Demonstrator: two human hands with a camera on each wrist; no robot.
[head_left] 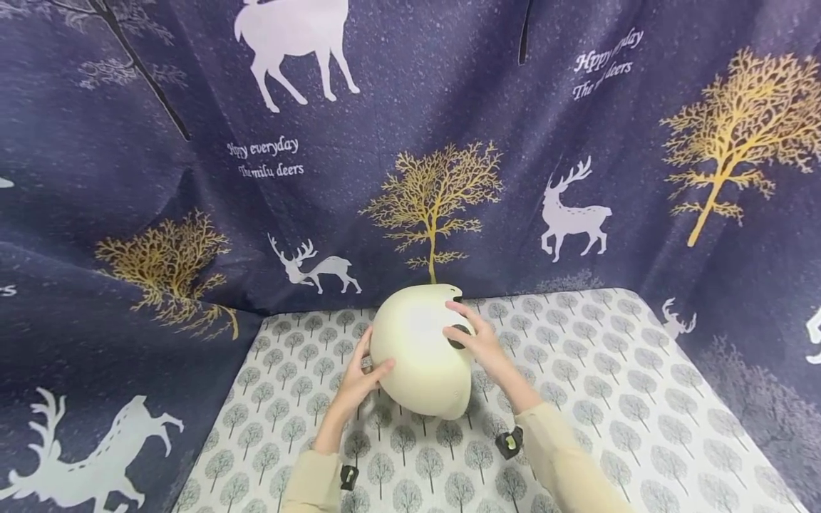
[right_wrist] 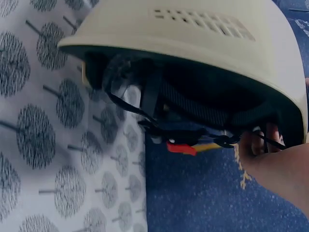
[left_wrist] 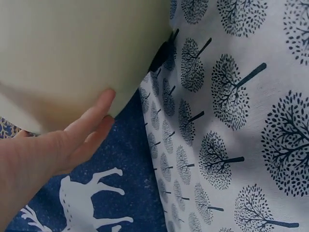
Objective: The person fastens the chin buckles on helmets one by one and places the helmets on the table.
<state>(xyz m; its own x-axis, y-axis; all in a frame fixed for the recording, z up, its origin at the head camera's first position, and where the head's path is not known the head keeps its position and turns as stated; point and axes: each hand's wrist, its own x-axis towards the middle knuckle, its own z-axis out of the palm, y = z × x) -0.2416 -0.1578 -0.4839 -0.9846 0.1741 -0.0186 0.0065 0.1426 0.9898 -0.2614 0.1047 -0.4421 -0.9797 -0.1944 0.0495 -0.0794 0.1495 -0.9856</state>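
A cream helmet (head_left: pixel 417 349) is tilted between both hands over the patterned cloth. My left hand (head_left: pixel 360 377) holds the left side of its smooth shell, thumb and fingers spread apart; in the left wrist view, fingers (left_wrist: pixel 91 123) rest along the shell's curve. My right hand (head_left: pixel 482 345) grips the right rim beside a dark round spot. From the right wrist, the helmet's dark underside shows, with small vent slots in the shell. A black chin strap (right_wrist: pixel 128 107) hangs there with a red-tabbed buckle (right_wrist: pixel 181 148). The right fingers reach inside the rim, their tips partly hidden.
White cloth with grey tree prints (head_left: pixel 295 399) covers the table. A dark blue curtain (head_left: pixel 410 92) with deer and golden trees hangs behind and along the sides. Small black devices (head_left: pixel 509 442) are worn at both wrists.
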